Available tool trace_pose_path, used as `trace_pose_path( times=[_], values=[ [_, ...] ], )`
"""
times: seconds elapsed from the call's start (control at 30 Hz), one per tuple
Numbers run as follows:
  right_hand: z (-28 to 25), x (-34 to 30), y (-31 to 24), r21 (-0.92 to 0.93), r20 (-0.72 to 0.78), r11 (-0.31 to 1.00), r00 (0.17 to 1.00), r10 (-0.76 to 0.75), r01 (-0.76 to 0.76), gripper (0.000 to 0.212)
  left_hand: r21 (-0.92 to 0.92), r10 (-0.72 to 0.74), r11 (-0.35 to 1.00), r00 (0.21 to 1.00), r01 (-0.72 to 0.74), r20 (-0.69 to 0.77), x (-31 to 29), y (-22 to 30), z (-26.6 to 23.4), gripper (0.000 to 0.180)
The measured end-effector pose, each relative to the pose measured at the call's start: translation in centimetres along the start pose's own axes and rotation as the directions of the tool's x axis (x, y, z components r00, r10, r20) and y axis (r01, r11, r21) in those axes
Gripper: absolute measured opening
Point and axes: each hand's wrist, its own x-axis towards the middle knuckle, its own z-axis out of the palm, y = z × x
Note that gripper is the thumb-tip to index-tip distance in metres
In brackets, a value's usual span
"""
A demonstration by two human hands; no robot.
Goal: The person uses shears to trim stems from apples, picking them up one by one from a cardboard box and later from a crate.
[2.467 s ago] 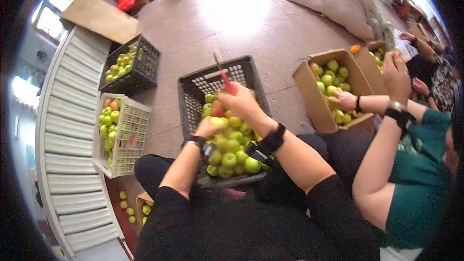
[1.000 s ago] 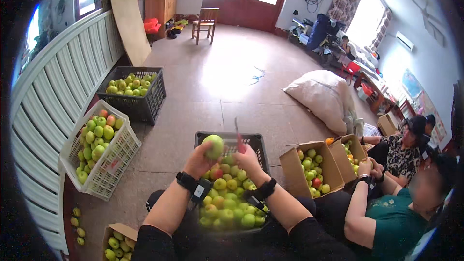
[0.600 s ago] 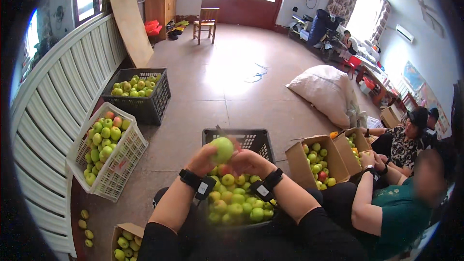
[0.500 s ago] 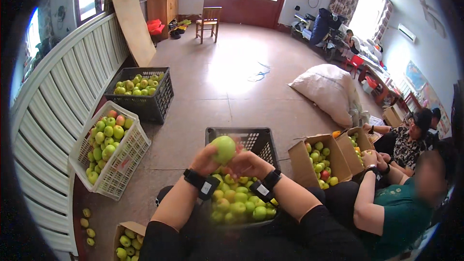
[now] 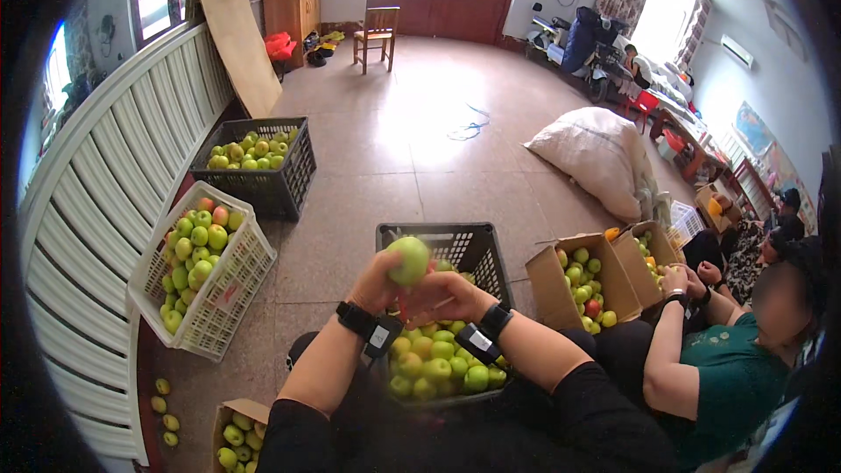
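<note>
My left hand is closed around a green apple, held up above a black plastic crate. Close beside it, my right hand has its fingers curled in. A thin pale, stick-like piece shows at those fingers, with a bit of red near the palms; its kind is too small to make out. Beneath both hands, green and yellowish apples fill the near part of the crate. Dark bands with small boxes sit on both my wrists.
On the left stand a white crate and a black crate of apples, beside a white railing. Several loose apples lie near a carton. At right are cardboard boxes, a large sack and a seated co-worker.
The apple and my left hand have risen slightly in the picture. My right hand's fingers have shifted a little lower beside the apple. The co-worker farther right has leaned back.
</note>
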Motion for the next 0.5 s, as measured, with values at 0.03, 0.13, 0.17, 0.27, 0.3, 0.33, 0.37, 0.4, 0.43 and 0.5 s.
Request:
trace_pose_path(
  times=[0.03, 0.13, 0.17, 0.27, 0.3, 0.33, 0.37, 0.4, 0.43, 0.5],
  values=[
    [0.6, -0.5, -0.1, 0.000, -0.022, 1.000, 1.000, 0.017, -0.017, 0.038, 0.010, 0.013, 1.000, 1.000, -0.013, 0.025, 0.0, 0.0, 0.1, 0.063],
    [0.9, -1.3, -1.2, -0.158, -0.180, 0.987, 0.984, -0.005, -0.024, 0.040, -0.024, 0.096, 0.995, 0.995, -0.097, -0.029, -0.4, 0.5, 2.2, 0.049],
    [0.9, -1.3, -1.6, -0.330, -0.296, 0.943, 0.953, -0.061, -0.043, 0.040, -0.026, 0.093, 0.995, 0.995, -0.094, -0.043, -0.8, 0.7, 2.0, 0.049],
    [2.8, -3.8, -4.5, -0.803, -0.427, 0.592, 0.758, -0.493, -0.068, 0.040, -0.026, 0.230, 0.971, 0.952, -0.240, -0.203, -1.1, 1.3, 1.1, 0.049],
    [4.6, -4.6, -5.4, -0.950, -0.273, 0.304, 0.674, -0.687, -0.074, 0.037, -0.023, 0.227, 0.971, 0.948, -0.238, -0.222, -1.3, 1.5, 0.8, 0.049],
    [7.9, -5.9, -6.2, -0.968, -0.199, 0.251, 0.592, -0.781, 0.005, 0.035, -0.048, 0.219, 0.969, 0.927, -0.244, -0.304, -1.0, 1.6, 0.6, 0.047],
    [11.4, -6.8, -6.5, -0.976, -0.128, 0.200, 0.508, -0.852, 0.089, 0.035, -0.062, 0.207, 0.966, 0.891, -0.252, -0.404, -1.5, 1.6, 0.1, 0.045],
    [13.8, -6.9, -6.5, -0.933, -0.008, 0.156, 0.413, -0.911, 0.325, 0.042, -0.062, 0.232, 0.955, 0.861, -0.290, -0.452, -1.5, 1.4, -0.3, 0.042],
    [16.2, -7.4, -7.1, -0.881, 0.335, -0.187, 0.293, -0.896, 0.434, 0.049, -0.053, 0.220, 0.959, 0.846, -0.280, -0.485, -2.0, 1.5, -0.5, 0.042],
    [21.1, -10.0, -9.3, -0.634, 0.713, -0.493, 0.205, -0.670, 0.595, 0.051, 0.010, 0.265, 0.952, 0.806, -0.307, -0.529, -1.1, 1.6, -0.4, 0.041]
  ],
)
